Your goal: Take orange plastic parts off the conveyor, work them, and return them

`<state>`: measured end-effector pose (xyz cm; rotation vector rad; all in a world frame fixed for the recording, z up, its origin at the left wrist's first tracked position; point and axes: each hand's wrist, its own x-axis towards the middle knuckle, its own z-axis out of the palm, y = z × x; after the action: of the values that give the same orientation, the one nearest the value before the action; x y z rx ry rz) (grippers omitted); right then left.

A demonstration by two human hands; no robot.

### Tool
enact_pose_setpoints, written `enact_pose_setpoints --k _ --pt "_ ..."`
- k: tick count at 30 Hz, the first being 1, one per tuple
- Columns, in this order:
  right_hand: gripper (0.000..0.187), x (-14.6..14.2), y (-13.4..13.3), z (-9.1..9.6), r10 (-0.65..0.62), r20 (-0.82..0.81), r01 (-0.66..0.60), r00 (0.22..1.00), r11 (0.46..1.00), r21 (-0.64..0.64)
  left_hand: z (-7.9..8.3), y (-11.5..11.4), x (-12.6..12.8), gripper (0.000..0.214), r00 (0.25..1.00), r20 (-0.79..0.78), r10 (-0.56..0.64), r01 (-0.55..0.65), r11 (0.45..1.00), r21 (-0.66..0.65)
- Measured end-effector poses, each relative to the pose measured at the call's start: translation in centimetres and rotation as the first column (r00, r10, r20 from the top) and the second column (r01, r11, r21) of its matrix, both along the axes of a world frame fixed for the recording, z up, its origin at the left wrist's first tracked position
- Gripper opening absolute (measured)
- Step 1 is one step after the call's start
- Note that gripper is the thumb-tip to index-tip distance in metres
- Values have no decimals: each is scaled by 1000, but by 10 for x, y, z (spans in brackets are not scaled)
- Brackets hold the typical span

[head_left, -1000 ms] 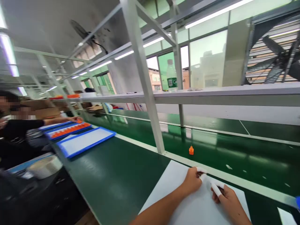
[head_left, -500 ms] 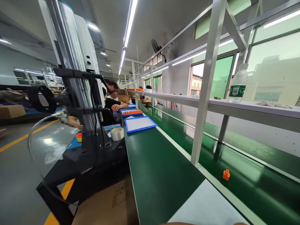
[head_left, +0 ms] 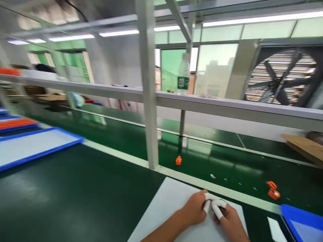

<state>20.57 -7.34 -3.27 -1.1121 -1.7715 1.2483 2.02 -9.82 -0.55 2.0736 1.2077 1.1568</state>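
Along a green bench, close handwork is going on and looking unfinished.
A blue tray is lying at left, a farther tray past it, and a white sheet is lying under the hands. The left hand and right hand are curling fingertips together; whether they are gripping anything, I cannot tell. Orange pieces are sitting in the farther tray, perhaps done; orange items beyond the bench's pale strip are perhaps waiting.
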Motion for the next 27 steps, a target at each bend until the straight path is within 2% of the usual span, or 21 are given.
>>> enact_pose_setpoints --k 2,5,9,14,21,27 --pt "32 1 -3 8 33 -97 -38 995 998 -52 4 2 0 40 998 15 -59 60 998 -22" --pt "22 -2 1 15 28 -167 -36 986 998 -49 5 5 -1 48 995 2 -103 103 993 -63" --pt "14 -1 -3 20 26 -195 -35 981 998 -45 -1 5 1 42 993 -73 -93 85 991 -100" --pt "17 2 -8 24 49 -162 -52 986 999 -15 -6 7 4 40 987 -150 -51 34 993 -113" --pt "19 1 -7 19 48 -157 -48 986 999 7 1 5 5 37 990 -141 -14 -8 988 -156" --pt "22 2 -8 21 55 -130 -52 990 998 26 -2 7 2 34 995 -93 -32 19 991 -132"
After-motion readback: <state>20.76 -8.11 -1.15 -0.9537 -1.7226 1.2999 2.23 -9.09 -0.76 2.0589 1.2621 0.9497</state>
